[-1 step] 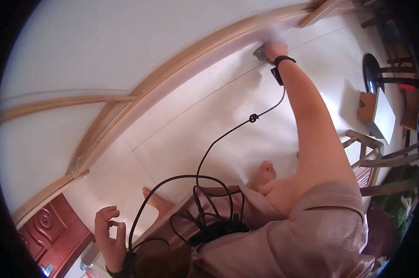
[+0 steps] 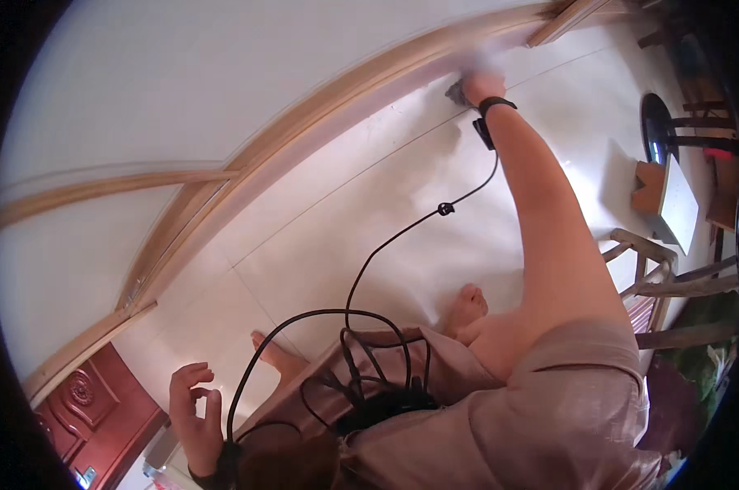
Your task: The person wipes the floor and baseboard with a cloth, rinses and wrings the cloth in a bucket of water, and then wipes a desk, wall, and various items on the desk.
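At the far right, my right hand (image 2: 485,86) reaches down to the pale floor beside the base of the wall. Its fingers are closed on a crumpled dark grey cloth (image 2: 458,93), which shows at the hand's left side; the fingertips are blurred. A black strap with a small black box (image 2: 485,134) sits at that wrist, and a black cable (image 2: 394,242) runs from it to my lap. My left hand (image 2: 196,412) hangs at the lower left, fingers loosely curled and apart, holding nothing.
A wood-trimmed white wall (image 2: 165,90) runs along the left. Both my bare feet (image 2: 468,305) are on the tiled floor (image 2: 320,237). To the right stand a wooden chair (image 2: 655,286), a white-topped box (image 2: 672,204) and a round black object (image 2: 654,131). A carved red panel (image 2: 92,408) is lower left.
My right hand and forearm have shifted slightly left, with the cloth in the grip and the cable following. My left hand has barely moved.
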Motion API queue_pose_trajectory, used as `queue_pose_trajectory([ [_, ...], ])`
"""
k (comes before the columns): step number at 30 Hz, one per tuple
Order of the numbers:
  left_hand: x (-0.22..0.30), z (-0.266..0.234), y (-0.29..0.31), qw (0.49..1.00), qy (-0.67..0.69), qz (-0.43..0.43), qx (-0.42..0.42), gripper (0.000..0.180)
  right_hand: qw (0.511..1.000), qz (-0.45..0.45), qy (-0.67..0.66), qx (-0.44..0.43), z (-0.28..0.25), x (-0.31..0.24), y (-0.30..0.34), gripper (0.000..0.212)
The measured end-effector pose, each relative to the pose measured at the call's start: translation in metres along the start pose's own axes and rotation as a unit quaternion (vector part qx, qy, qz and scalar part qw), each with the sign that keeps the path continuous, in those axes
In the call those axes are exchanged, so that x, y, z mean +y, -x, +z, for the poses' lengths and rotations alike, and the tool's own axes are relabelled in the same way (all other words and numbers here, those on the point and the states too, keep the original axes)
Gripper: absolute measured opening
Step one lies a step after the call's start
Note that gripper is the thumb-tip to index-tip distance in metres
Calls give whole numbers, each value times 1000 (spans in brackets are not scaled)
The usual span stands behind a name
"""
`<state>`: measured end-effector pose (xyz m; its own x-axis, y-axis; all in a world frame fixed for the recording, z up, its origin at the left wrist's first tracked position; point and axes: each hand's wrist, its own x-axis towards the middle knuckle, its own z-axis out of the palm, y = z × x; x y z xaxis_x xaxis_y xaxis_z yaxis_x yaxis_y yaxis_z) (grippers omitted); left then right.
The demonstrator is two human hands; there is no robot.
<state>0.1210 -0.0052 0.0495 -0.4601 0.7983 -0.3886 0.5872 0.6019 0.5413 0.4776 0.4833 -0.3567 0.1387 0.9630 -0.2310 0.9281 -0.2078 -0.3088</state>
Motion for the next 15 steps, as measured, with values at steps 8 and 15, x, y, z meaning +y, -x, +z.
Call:
queue_pose_trajectory([
  [8, -22, 14, -16, 994, -103, 23, 10, 29, 982, -144, 88, 85, 35, -52, 71, 33],
  [15, -12, 8, -21, 994, -99, 49, 14, 31, 905, -421, 48, -44, 85, -133, 184, 27],
])
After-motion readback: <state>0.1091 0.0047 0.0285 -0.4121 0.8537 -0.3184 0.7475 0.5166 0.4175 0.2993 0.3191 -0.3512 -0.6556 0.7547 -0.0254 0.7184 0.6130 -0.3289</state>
